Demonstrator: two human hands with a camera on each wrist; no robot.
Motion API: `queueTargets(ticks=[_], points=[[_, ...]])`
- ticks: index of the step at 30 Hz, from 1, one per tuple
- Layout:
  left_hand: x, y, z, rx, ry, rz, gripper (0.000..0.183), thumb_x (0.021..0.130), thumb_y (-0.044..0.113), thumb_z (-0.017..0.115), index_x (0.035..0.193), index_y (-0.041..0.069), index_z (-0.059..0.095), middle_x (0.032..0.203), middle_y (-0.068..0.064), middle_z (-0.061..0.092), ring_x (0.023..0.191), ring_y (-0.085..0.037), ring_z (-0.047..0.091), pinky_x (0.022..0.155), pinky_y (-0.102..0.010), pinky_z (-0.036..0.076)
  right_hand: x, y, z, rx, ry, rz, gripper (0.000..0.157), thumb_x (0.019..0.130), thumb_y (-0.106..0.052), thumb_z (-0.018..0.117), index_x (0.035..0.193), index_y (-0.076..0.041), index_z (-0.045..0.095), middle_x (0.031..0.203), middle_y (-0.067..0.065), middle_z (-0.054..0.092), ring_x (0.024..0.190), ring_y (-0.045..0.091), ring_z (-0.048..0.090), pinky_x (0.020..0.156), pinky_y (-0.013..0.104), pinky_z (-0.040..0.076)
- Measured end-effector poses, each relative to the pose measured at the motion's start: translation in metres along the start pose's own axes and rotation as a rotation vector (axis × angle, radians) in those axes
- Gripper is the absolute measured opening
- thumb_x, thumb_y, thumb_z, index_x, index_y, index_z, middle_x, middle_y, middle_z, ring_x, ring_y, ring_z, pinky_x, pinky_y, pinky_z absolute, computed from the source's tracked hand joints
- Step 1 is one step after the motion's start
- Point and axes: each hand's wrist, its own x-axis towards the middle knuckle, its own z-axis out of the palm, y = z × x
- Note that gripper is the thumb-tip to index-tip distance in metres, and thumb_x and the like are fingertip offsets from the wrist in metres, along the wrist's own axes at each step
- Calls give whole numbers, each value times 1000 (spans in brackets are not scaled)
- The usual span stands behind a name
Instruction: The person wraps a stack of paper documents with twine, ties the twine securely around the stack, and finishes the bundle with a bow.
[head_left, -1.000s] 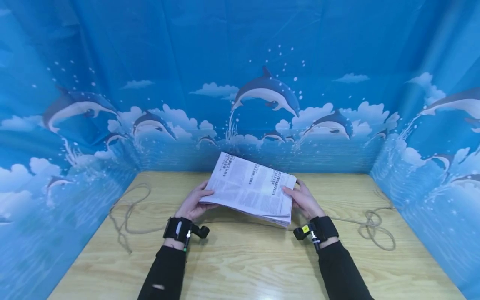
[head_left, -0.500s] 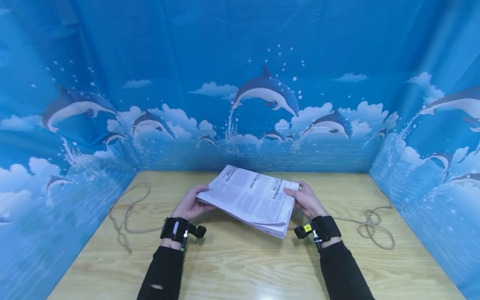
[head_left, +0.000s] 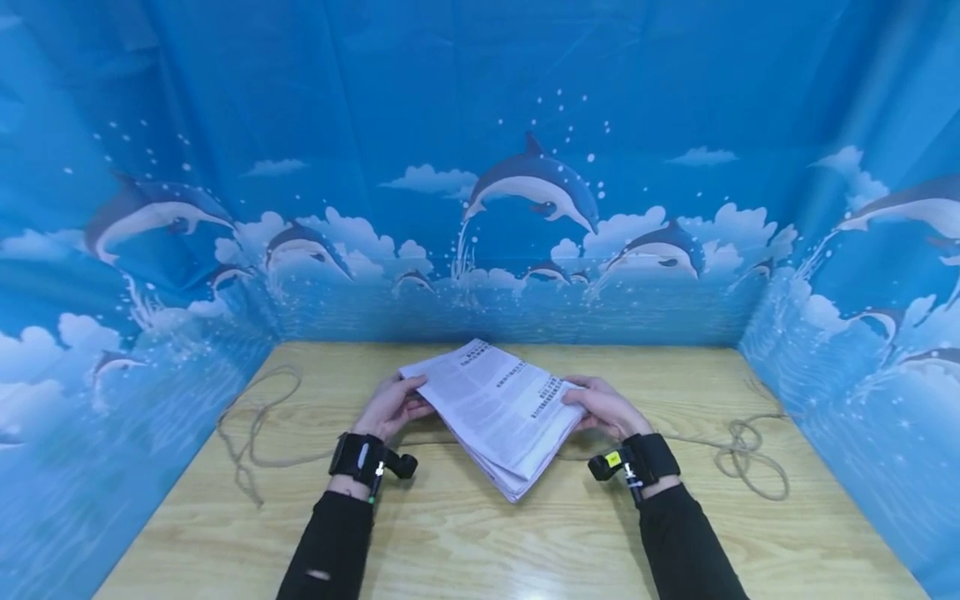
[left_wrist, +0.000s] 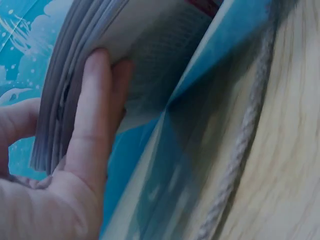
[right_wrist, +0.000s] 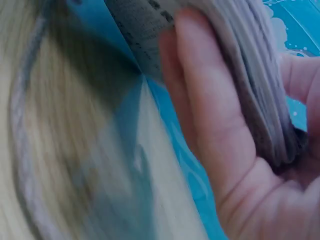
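Observation:
A thick stack of folded newspapers (head_left: 498, 408) is held over the middle of the table, turned so one corner points toward the person. My left hand (head_left: 392, 406) grips its left corner, thumb on top and fingers beneath. At the opposite corner, my right hand (head_left: 606, 406) pinches it the same way. In the left wrist view the layered edges of the newspapers (left_wrist: 65, 100) sit between thumb and fingers. The right wrist view shows the newspapers (right_wrist: 250, 65) in the same kind of hold. Beneath the stack, a thin rope (head_left: 442, 442) runs across the table, partly hidden.
On the left the rope (head_left: 251, 454) lies in a loose loop, and on the right it forms a small tangle (head_left: 742, 454). The wooden table (head_left: 495, 550) is bounded behind and at both sides by a blue dolphin-print curtain (head_left: 360, 125).
The newspapers have come down lower and nearer to the person. They have turned clockwise, so the near corner has swung left toward the middle. Both hands keep their hold.

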Motion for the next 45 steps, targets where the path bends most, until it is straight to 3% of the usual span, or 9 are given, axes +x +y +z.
queueTargets(ticks=[3,8,12,16,22,26,31,38,45], points=[[0,1,3,-11,-7,-16,34,100,12,53,130,-2,44,89,-8,72,80,-19,72,76,-34,59,-1,-1,0,30,-90,7,59,94,-4,47,148,12,27,104,12,69,81,20,72,70,33,59],[-2,0,8,-40,-72,-43,41,101,15,54,135,-4,41,94,-9,71,81,-20,72,76,-33,59,-4,-5,1,172,-162,12,56,97,-1,43,147,14,24,102,12,70,85,22,73,77,34,59],[-4,-5,13,66,-175,-60,49,102,14,51,144,-2,31,98,-9,72,84,-21,73,78,-35,59,-6,-7,5,232,-196,23,58,99,-1,41,151,10,18,106,14,70,88,24,73,77,33,59],[-4,-11,17,211,-237,-47,50,102,7,47,145,-1,24,97,-9,73,85,-22,73,78,-39,59,-6,-6,10,127,-233,57,61,97,-3,43,152,7,19,109,14,67,91,26,71,73,35,60],[-3,-11,16,239,-189,-20,51,102,6,44,149,5,22,92,-8,73,78,-20,73,68,-34,59,-7,-3,14,-66,-291,99,63,98,-18,51,149,9,24,101,12,69,82,23,70,66,38,60],[-4,-10,16,284,-184,-23,53,103,11,47,151,9,26,91,-4,71,71,-15,70,57,-24,54,-6,0,15,-88,-332,96,59,103,-30,49,146,7,30,103,10,72,84,22,72,70,39,60],[-6,-11,22,361,-195,-48,54,103,18,50,152,14,28,93,-5,68,64,-12,63,51,-22,45,-7,3,13,-76,-355,120,54,104,-28,49,144,5,34,110,10,71,95,24,71,74,41,59],[-8,-16,36,471,-229,-46,56,105,19,44,156,23,21,116,-17,65,91,-24,69,74,-39,57,-10,3,10,-152,-279,125,56,99,-26,56,143,4,38,109,11,71,96,24,69,68,35,58],[-4,-19,39,568,-277,69,68,98,5,54,156,19,20,129,-19,61,100,-29,69,83,-39,56,-9,2,7,-143,-267,115,51,100,-28,55,137,6,45,108,10,71,95,24,69,75,38,58]])
